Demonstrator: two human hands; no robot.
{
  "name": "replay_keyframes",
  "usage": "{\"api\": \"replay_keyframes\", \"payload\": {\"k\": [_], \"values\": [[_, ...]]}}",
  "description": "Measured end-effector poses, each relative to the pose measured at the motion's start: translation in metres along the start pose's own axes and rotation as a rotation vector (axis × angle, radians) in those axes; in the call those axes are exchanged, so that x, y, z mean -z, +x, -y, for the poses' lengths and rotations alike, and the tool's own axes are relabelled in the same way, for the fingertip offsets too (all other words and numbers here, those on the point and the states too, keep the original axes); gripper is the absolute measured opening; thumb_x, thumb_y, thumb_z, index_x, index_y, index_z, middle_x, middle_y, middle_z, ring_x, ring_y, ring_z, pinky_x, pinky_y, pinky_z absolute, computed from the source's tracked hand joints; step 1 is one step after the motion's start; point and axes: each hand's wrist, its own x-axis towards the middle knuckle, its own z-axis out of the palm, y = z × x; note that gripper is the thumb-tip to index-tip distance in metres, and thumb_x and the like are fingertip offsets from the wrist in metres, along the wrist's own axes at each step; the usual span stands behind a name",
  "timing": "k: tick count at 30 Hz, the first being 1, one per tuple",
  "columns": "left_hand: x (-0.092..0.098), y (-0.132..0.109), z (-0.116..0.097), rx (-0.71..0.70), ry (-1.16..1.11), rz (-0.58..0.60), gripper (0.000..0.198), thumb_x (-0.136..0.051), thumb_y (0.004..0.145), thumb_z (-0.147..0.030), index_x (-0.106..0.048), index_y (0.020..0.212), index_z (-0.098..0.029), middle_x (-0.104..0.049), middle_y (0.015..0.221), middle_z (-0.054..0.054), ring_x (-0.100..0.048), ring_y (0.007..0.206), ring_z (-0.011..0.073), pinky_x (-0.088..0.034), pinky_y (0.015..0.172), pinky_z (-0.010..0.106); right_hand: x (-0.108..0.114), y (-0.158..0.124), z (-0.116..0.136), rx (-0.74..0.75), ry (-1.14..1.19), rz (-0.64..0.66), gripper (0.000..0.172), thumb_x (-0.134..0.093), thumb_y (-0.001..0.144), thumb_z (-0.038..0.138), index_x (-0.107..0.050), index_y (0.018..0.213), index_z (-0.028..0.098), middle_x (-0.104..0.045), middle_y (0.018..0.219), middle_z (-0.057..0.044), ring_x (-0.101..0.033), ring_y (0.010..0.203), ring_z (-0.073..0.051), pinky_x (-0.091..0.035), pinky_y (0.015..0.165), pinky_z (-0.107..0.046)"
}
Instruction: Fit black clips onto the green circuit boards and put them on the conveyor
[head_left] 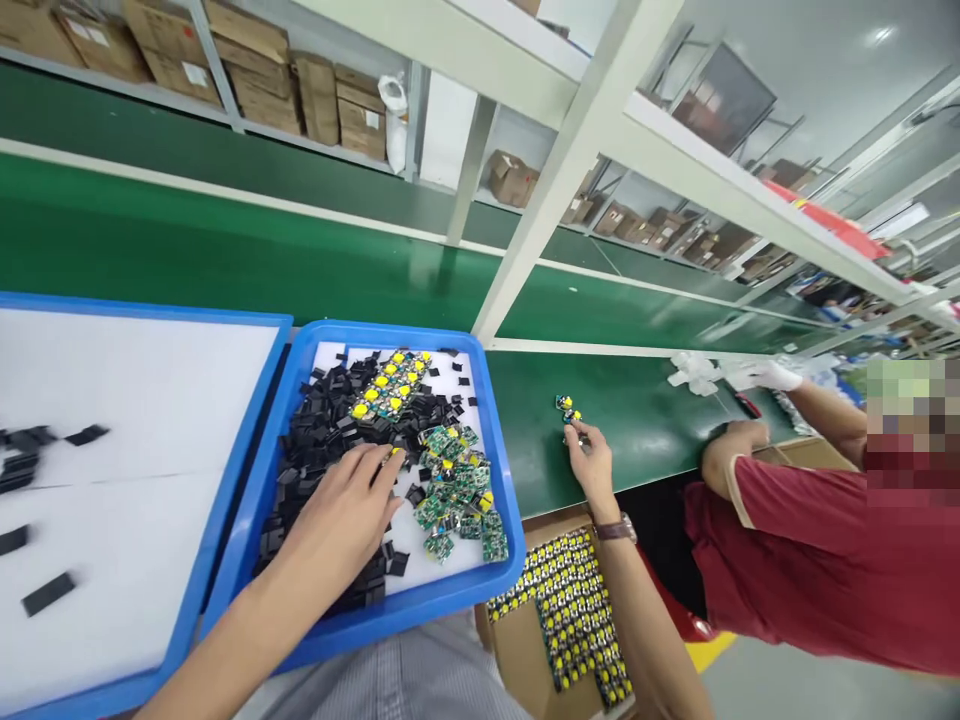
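My left hand [349, 515] reaches over the blue tray [517, 530], its fingers bent closed around a small circuit board [393, 455] with a yellow part. Beneath it lie many black plastic pieces [319, 425]. Against my fingers' right side is a heap of loose green circuit boards [454, 480], and farther back rests a strip of yellow-topped boards [394, 383]. Over the green bench, my right hand [592, 460] pinches small yellow-topped circuit boards [572, 415] at its fingertips; the grip is partly hidden. Another such board [563, 402] sits just beyond them.
To the left, a second blue-rimmed tray [176, 320] holds a few black pieces. Below the bench, a cardboard box [517, 655] contains rows of yellow-topped boards. A co-worker in a red shirt [810, 560] sits at right. A white post [555, 170] rises behind the tray.
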Motion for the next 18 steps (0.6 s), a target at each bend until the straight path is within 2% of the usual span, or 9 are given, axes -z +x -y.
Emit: {"api": "replay_keyframes", "payload": {"k": [3, 5, 8, 11, 13, 15, 16, 18], "values": [[-0.006, 0.010, 0.003, 0.017, -0.019, 0.053, 0.040, -0.048, 0.099, -0.021, -0.067, 0.132, -0.008, -0.069, 0.131, 0.023, -0.059, 0.123, 0.0412, -0.051, 0.099, 0.056, -0.010, 0.010, -0.003, 0.128, -0.132, -0.006, 0.058, -0.064, 0.088, 0.065, -0.072, 0.118, 0.016, -0.067, 0.126, -0.022, -0.058, 0.118, -0.036, -0.044, 0.102, -0.057], [-0.008, 0.018, 0.005, 0.034, -0.071, 0.093, 0.037, -0.049, 0.097, -0.017, -0.069, 0.127, -0.010, -0.071, 0.124, 0.023, -0.060, 0.118, 0.0413, -0.050, 0.096, 0.056, -0.016, 0.022, -0.001, 0.201, -0.182, 0.028, 0.058, -0.066, 0.088, 0.064, -0.071, 0.122, 0.017, -0.063, 0.134, -0.022, -0.055, 0.122, -0.035, -0.042, 0.103, -0.055], [-0.005, 0.026, 0.006, 0.041, -0.138, 0.118, 0.030, -0.052, 0.094, -0.013, -0.074, 0.114, -0.012, -0.074, 0.111, 0.021, -0.062, 0.109, 0.0393, -0.050, 0.093, 0.054, -0.019, 0.045, 0.005, 0.284, -0.203, 0.070, 0.050, -0.063, 0.093, 0.060, -0.075, 0.114, 0.016, -0.069, 0.123, -0.020, -0.058, 0.116, -0.032, -0.045, 0.099, -0.052], [0.006, 0.023, 0.007, 0.064, -0.170, 0.114, 0.026, -0.055, 0.093, -0.011, -0.075, 0.109, -0.015, -0.074, 0.108, 0.018, -0.062, 0.110, 0.0361, -0.050, 0.097, 0.052, -0.018, 0.057, 0.023, 0.353, -0.170, 0.064, 0.045, -0.060, 0.097, 0.055, -0.075, 0.111, 0.014, -0.069, 0.120, -0.022, -0.058, 0.116, -0.035, -0.045, 0.099, -0.058], [0.017, 0.014, 0.008, 0.108, -0.189, 0.097, 0.027, -0.055, 0.097, -0.014, -0.073, 0.116, -0.016, -0.073, 0.115, 0.016, -0.062, 0.115, 0.0332, -0.049, 0.103, 0.051, -0.016, 0.048, 0.047, 0.414, -0.112, 0.086, 0.040, -0.059, 0.100, 0.049, -0.073, 0.116, 0.015, -0.069, 0.123, -0.021, -0.059, 0.118, -0.034, -0.044, 0.102, -0.060], [0.029, 0.001, 0.007, 0.232, -0.320, 0.019, 0.030, -0.057, 0.100, -0.023, -0.069, 0.127, -0.018, -0.071, 0.123, 0.013, -0.063, 0.116, 0.0292, -0.050, 0.107, 0.048, -0.013, 0.025, 0.081, 0.494, -0.031, 0.172, 0.032, -0.057, 0.103, 0.042, -0.072, 0.121, 0.019, -0.071, 0.120, -0.017, -0.062, 0.116, -0.031, -0.047, 0.103, -0.054], [0.035, -0.006, 0.005, 0.338, -0.452, -0.050, 0.033, -0.059, 0.100, -0.029, -0.068, 0.131, -0.019, -0.070, 0.123, 0.011, -0.065, 0.113, 0.0271, -0.051, 0.107, 0.046, -0.012, 0.010, 0.100, 0.539, 0.010, 0.244, 0.028, -0.059, 0.103, 0.040, -0.072, 0.121, 0.022, -0.073, 0.118, -0.013, -0.065, 0.113, -0.028, -0.050, 0.101, -0.050], [0.043, -0.021, -0.001, 0.602, -0.817, -0.196, 0.041, -0.068, 0.096, -0.037, -0.067, 0.133, -0.020, -0.071, 0.118, 0.008, -0.069, 0.105, 0.0237, -0.056, 0.102, 0.042, -0.011, -0.024, 0.141, 0.719, 0.095, 0.505, 0.022, -0.065, 0.101, 0.034, -0.073, 0.118, 0.024, -0.075, 0.116, -0.010, -0.065, 0.113, -0.027, -0.051, 0.101, -0.047]]}}
